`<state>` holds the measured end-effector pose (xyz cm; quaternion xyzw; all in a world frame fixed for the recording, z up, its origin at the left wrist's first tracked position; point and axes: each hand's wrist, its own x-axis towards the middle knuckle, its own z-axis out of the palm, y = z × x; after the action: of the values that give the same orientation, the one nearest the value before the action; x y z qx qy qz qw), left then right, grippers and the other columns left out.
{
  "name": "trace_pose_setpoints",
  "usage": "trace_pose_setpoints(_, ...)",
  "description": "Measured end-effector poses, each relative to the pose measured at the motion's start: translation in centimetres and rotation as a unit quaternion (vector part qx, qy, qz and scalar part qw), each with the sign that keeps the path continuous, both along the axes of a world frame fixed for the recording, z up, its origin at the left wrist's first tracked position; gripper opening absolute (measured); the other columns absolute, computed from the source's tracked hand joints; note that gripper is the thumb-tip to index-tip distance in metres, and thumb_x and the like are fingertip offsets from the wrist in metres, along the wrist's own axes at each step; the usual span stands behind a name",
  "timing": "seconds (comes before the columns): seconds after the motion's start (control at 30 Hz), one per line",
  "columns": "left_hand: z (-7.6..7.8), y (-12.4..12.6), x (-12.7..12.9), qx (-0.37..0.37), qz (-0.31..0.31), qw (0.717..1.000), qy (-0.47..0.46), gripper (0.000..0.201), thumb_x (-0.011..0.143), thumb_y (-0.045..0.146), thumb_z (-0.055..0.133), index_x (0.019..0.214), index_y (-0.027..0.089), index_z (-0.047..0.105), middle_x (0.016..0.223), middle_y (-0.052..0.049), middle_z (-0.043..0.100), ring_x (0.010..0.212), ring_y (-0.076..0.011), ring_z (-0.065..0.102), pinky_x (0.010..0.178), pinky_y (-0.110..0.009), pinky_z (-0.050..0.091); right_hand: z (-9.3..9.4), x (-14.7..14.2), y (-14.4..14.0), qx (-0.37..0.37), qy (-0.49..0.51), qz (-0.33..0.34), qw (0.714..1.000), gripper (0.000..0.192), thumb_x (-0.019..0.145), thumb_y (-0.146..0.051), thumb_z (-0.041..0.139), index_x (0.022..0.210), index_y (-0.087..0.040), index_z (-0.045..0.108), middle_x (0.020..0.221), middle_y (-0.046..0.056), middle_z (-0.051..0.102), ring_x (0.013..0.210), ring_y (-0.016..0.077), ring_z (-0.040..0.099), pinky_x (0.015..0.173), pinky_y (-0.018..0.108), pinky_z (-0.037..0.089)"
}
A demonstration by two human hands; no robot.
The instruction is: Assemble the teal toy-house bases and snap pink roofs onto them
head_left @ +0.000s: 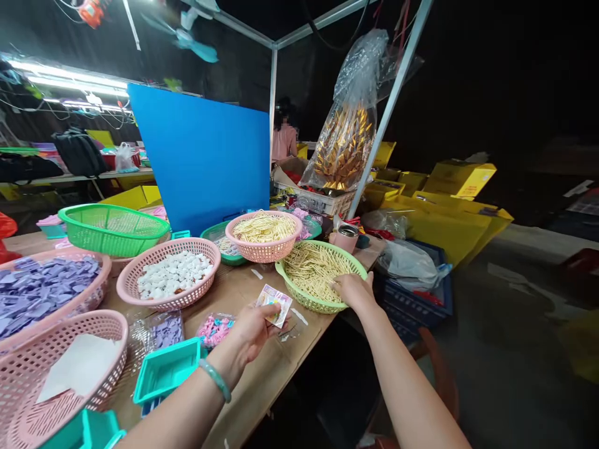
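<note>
Holding one card (274, 304), left hand (250, 330); right hand (353, 290) seemingly touching sticks (311, 268).

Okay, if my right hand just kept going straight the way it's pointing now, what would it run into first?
The right hand already rests at the near rim of the green basket, fingers pointing in and left. Going on, it would first meet the pale yellow sticks heaped inside, then probably the pink basket behind, though depth is unclear.

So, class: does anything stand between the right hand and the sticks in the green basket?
Nothing visible does. The right hand already rests inside the green basket, fingers on the pale yellow sticks. The left hand holds a small card apart.
</note>
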<state>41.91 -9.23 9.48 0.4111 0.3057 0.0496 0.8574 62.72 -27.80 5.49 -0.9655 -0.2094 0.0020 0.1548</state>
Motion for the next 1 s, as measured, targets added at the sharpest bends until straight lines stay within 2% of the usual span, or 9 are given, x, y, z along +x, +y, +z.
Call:
trace_pose_setpoints(0.13, 0.7, 1.6, 0.4, 0.015, -0.028, 0.999, -0.005, 0.015, 0.080, -0.002, 0.064, 0.085, 0.011, 0.066, 0.080, -0.012, 0.076, 0.063, -0.0193, 0.074, 0.060, -0.026, 0.062, -0.5, 0.6, -0.4, 0.057, -0.022, 0.025, 0.998, 0.011, 0.083, -0.033, 0.068, 0.078, -0.025, 0.073, 0.100, 0.008, 0.077, 0.122, 0.0368, 0.059, 0.117, 0.070, 0.005)
trace_pose_setpoints(0.23, 0.7, 2.4, 0.8, 0.026, -0.035, 0.999, -0.009, 0.015, 0.079, -0.002, 0.062, 0.086, 0.011, 0.066, 0.079, -0.011, 0.075, 0.061, -0.0174, 0.072, 0.060, -0.026, 0.062, -0.7, 1.1, 0.1, 0.123, -0.025, 0.031, 0.992, 0.011, 0.078, -0.034, 0.070, 0.075, -0.023, 0.067, 0.096, 0.007, 0.073, 0.111, 0.0333, 0.062, 0.113, 0.061, 0.026)
trace_pose_setpoints(0.33, 0.7, 2.8, 1.0, 0.034, -0.038, 0.999, -0.009, 0.014, 0.082, -0.001, 0.060, 0.087, 0.011, 0.065, 0.077, -0.009, 0.074, 0.058, -0.0155, 0.069, 0.059, -0.027, 0.061, -1.0, 1.7, 0.8, 0.200, -0.027, 0.045, 0.978, 0.021, 0.073, -0.041, 0.073, 0.073, -0.023, 0.061, 0.095, 0.005, 0.067, 0.099, 0.0274, 0.063, 0.098, 0.043, 0.044)
trace_pose_setpoints(0.4, 0.7, 3.0, 0.9, 0.037, -0.041, 0.998, -0.007, 0.012, 0.083, 0.001, 0.060, 0.086, 0.011, 0.065, 0.076, -0.009, 0.074, 0.057, -0.0152, 0.068, 0.057, -0.027, 0.060, -1.1, 2.0, 1.1, 0.247, -0.022, 0.058, 0.967, 0.035, 0.066, -0.050, 0.078, 0.066, -0.023, 0.056, 0.089, 0.004, 0.064, 0.091, 0.0250, 0.062, 0.088, 0.037, 0.047)
trace_pose_setpoints(0.5, 0.6, 3.2, 0.8, 0.039, -0.042, 0.998, -0.009, 0.010, 0.084, 0.002, 0.060, 0.087, 0.010, 0.066, 0.080, -0.010, 0.074, 0.057, -0.0143, 0.067, 0.055, -0.025, 0.058, -1.0, 2.1, 1.3, 0.316, -0.011, 0.059, 0.947, 0.049, 0.060, -0.065, 0.079, 0.058, -0.023, 0.054, 0.075, 0.001, 0.059, 0.078, 0.0228, 0.059, 0.079, 0.035, 0.047)
trace_pose_setpoints(0.7, 0.6, 4.0, 0.6, 0.045, -0.043, 0.997, -0.036, 0.013, 0.080, 0.001, 0.066, 0.089, 0.010, 0.069, 0.081, -0.008, 0.075, 0.062, -0.0134, 0.067, 0.059, -0.023, 0.056, 1.3, 0.2, 1.8, 0.491, -0.001, 0.023, 0.871, 0.056, 0.081, -0.077, 0.054, 0.084, -0.022, 0.065, 0.074, 0.002, 0.066, 0.071, 0.0216, 0.062, 0.073, 0.037, 0.051)
trace_pose_setpoints(0.83, 1.1, 3.8, 0.5, 0.048, -0.056, 0.996, -0.046, 0.012, 0.081, 0.004, 0.067, 0.089, 0.012, 0.071, 0.077, -0.005, 0.075, 0.062, -0.0134, 0.067, 0.063, -0.025, 0.056, 3.4, -3.9, 4.1, 0.546, 0.061, 0.078, 0.832, 0.051, 0.080, -0.073, 0.065, 0.084, -0.022, 0.068, 0.072, 0.003, 0.071, 0.067, 0.0213, 0.066, 0.069, 0.036, 0.056)
trace_pose_setpoints(0.9, 1.4, 3.7, 0.3, 0.046, -0.070, 0.996, -0.043, 0.011, 0.080, 0.004, 0.068, 0.088, 0.012, 0.071, 0.075, -0.004, 0.074, 0.061, -0.0130, 0.066, 0.061, -0.024, 0.055, 4.4, -6.6, 5.4, 0.568, 0.059, 0.117, 0.813, 0.043, 0.082, -0.066, 0.070, 0.089, -0.024, 0.071, 0.080, 0.003, 0.074, 0.076, 0.0221, 0.070, 0.076, 0.038, 0.057)
trace_pose_setpoints(1.0, 1.8, 4.2, -0.1, 0.030, -0.112, 0.993, -0.028, 0.007, 0.078, 0.005, 0.069, 0.081, 0.011, 0.071, 0.067, -0.005, 0.071, 0.053, -0.0132, 0.062, 0.050, -0.023, 0.048, 5.6, -10.5, 6.8, 0.540, 0.043, 0.305, 0.783, 0.020, 0.092, -0.048, 0.070, 0.094, -0.030, 0.076, 0.103, 0.004, 0.078, 0.114, 0.0254, 0.067, 0.103, 0.044, 0.051)
